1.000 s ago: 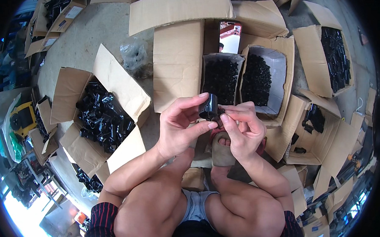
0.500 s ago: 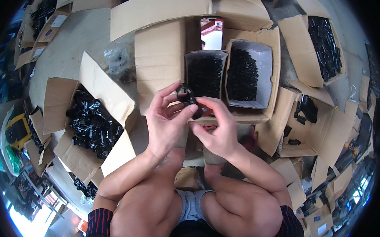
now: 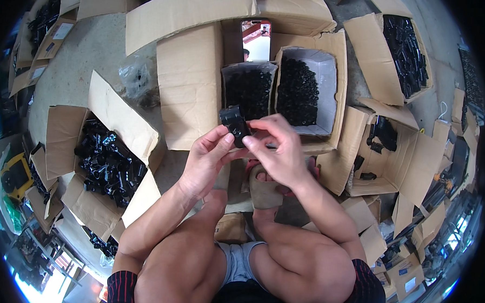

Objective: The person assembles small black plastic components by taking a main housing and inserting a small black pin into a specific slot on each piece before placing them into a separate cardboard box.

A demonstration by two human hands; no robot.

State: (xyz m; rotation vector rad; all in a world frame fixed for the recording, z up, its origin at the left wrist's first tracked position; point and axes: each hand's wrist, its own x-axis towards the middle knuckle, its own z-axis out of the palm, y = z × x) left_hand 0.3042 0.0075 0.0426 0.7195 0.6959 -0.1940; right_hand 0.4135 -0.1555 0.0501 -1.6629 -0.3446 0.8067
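A glossy black plastic part (image 3: 233, 123) with a rounded, ring-like upper end is held up in front of my knees. My left hand (image 3: 205, 159) is closed on it, the thumb against its lower left side. At its lower right edge, my right hand (image 3: 279, 152) pinches with thumb and forefinger; whether something small sits between those fingertips is hidden. Just beyond the hands, two grey-lined trays of small black pieces stand inside a large cardboard box: a left tray (image 3: 246, 68) and a right tray (image 3: 325, 74).
A phone (image 3: 256, 41) with a lit screen leans behind the left tray. To my left is an open carton of black plastic parts (image 3: 112, 165). On the right stands a carton (image 3: 410, 142) holding a few black parts, with a fuller carton (image 3: 374, 54) farther off. A crumpled plastic bag (image 3: 136, 79) lies on the floor.
The black part has been turned, so its ring opening no longer faces me and its broad side shows. My right fingers have shifted along it. The whole view has slid slightly left.
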